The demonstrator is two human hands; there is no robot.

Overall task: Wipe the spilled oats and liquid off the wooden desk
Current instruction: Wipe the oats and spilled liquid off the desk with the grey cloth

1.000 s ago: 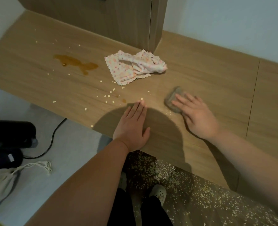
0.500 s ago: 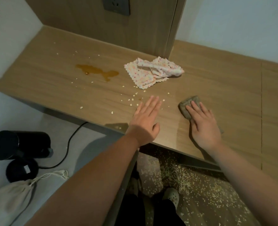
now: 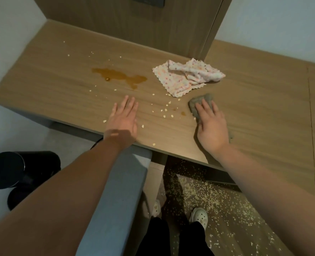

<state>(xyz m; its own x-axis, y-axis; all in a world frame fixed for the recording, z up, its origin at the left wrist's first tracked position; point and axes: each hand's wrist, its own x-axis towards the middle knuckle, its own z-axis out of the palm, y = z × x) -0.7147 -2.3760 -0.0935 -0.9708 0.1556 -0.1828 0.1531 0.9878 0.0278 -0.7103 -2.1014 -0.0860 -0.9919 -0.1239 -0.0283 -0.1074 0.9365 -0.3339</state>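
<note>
Leftward is where the left hand (image 3: pixel 122 122) has been sliding since the earlier frames, away from the loose oats (image 3: pixel 166 109), which are now lying between the two hands instead of just past its fingertips. It is resting flat on the table (image 3: pixel 263 108), palm down, fingers straight and together, grasping nothing. The right hand (image 3: pixel 211 126) has been pushing the grey cloth (image 3: pixel 199 102) farther from the near edge, so the cloth is now sitting just beside the near corner of the patterned rag (image 3: pixel 182 78). Its fingers are lying extended over the grey cloth and pressing it onto the wood rather than curling round it.

A brown puddle (image 3: pixel 116 75) is spreading on the table beyond the left hand, to the left of the patterned rag, with single oats scattered around it. A small brown drop (image 3: pixel 183 113) is sitting near the grey cloth, at the edge of the oat cluster. The patterned rag is lying crumpled, one end bunched up.

Below the table edge, spilled grains (image 3: pixel 199 193) are covering the floor around a pair of light shoes (image 3: pixel 199 216). A black container (image 3: pixel 14 169) is standing on the floor at the left.
</note>
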